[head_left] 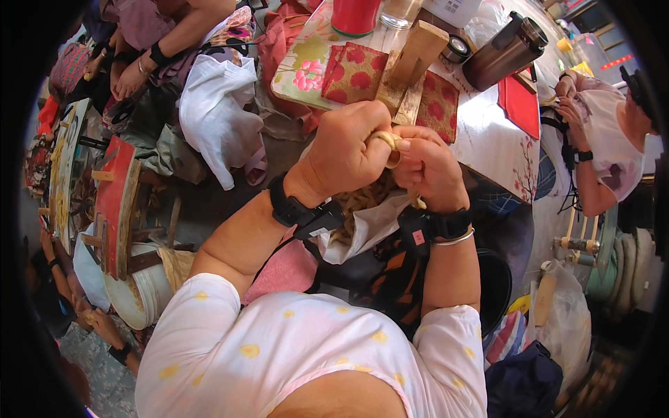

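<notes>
My left hand [341, 150] is closed in a fist around a pale yellow curled strip [385, 138]. My right hand [432, 165] pinches the same strip between thumb and fingers, right beside the left. A loose pale end [420, 203] shows below my right hand; whether it belongs to the same strip I cannot tell. Under my hands sits an opened white bag [373, 228] with many yellowish-brown pieces [361, 202] in it. Just beyond my hands, a wooden stand with an upright block [419, 52] rests on the table's near side.
On the table [484, 125] lie red-and-gold patterned cloths [359, 75], beside a dark tumbler [503, 52] and a red container [354, 15]. A white bucket [139, 292] and a red-topped wooden bench [117, 202] stand at left. Other people sit left and right, hands busy.
</notes>
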`<control>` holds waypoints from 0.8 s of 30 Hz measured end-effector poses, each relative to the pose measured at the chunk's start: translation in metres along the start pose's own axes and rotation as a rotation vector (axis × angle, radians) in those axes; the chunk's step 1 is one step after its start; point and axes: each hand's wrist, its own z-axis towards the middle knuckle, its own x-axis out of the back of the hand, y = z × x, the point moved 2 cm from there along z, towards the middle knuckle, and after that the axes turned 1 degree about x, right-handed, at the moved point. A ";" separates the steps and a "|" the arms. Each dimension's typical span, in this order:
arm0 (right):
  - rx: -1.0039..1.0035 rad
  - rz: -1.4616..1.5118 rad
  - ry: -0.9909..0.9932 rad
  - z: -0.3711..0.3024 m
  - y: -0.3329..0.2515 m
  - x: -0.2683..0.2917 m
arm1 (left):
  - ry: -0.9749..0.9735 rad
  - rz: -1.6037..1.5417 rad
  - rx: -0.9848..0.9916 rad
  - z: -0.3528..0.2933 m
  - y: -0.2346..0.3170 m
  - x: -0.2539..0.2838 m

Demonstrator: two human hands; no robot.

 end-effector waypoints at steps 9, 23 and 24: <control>0.343 -0.583 0.289 -0.007 0.001 0.001 | -0.226 -0.761 0.819 -0.003 -0.021 -0.005; 0.327 -0.292 0.249 -0.003 0.007 0.007 | -0.361 -0.457 0.433 0.005 -0.017 0.006; 0.324 -0.290 0.246 -0.004 0.005 0.004 | -0.521 -0.722 0.712 0.003 -0.019 0.004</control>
